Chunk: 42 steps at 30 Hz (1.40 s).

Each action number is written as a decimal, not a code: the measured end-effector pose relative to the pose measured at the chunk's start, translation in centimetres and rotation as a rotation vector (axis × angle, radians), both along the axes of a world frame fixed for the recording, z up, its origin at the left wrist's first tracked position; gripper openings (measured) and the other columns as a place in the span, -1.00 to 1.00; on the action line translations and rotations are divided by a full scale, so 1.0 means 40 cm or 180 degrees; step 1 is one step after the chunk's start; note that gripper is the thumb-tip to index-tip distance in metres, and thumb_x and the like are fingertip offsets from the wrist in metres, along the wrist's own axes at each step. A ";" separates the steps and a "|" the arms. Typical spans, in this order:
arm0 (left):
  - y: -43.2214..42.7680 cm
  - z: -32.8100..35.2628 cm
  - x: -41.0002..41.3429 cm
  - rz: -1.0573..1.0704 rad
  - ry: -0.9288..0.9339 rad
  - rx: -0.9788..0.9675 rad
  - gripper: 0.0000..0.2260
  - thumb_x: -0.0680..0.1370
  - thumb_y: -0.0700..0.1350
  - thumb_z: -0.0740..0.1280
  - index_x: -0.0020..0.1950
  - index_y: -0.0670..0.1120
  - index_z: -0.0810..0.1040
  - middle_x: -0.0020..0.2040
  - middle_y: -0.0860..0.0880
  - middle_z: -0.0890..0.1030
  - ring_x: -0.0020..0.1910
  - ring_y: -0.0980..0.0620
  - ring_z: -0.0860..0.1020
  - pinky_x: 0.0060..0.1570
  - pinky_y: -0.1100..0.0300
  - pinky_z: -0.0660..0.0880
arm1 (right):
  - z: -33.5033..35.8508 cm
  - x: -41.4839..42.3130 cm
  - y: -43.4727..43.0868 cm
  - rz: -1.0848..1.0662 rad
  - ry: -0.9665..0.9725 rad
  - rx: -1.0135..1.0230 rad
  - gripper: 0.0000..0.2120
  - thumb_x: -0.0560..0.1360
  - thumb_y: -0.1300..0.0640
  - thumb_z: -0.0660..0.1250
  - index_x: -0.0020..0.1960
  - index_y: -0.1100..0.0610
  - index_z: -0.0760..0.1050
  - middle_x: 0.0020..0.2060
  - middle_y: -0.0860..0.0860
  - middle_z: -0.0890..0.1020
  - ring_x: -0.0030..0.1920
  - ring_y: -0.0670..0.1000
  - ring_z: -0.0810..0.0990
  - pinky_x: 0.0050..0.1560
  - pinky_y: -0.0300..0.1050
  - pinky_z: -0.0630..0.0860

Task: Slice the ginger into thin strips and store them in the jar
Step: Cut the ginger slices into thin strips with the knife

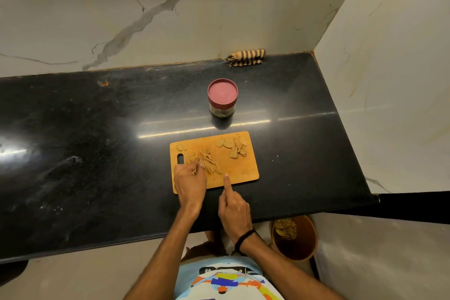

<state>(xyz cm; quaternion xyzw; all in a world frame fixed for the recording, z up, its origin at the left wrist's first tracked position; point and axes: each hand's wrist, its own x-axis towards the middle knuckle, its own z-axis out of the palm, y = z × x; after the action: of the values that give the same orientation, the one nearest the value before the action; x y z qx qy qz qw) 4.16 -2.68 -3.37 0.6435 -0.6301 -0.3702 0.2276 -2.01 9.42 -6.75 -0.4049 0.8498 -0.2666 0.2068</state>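
Pale tan ginger strips (207, 162), thin and jumbled, lie on the left part of the wooden cutting board (241, 170), most with their long axes running from far-left to near-right. The left hand (190, 182) pinches a few. The right hand (235, 209) presses a straight forefinger on the board, its other fingers curled under; whether they hold anything cannot be told.

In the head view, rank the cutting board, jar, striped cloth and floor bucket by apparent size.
1. Cutting board.
2. Bucket, partly hidden by the counter.
3. Jar and striped cloth look alike; cloth sits farther, so unranked.
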 end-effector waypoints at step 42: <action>-0.135 -0.010 -0.132 -0.1794 -0.1889 -0.0609 -0.68 0.52 0.08 0.44 0.26 0.14 0.53 0.46 -0.09 0.28 0.32 -0.12 0.34 0.18 0.06 0.37 | 0.037 -0.108 0.002 -0.0528 -0.0508 -0.0368 -0.50 0.65 0.16 0.19 0.56 -0.01 0.18 -0.43 -0.13 0.34 -0.44 -0.13 0.34 -0.37 -0.37 0.33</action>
<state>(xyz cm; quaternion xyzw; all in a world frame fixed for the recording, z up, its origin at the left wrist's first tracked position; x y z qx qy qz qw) -1.12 -8.08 -3.79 0.5006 -0.8513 -0.1563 -0.0152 -6.31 9.52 -5.28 -0.3220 0.8444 -0.3628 0.2273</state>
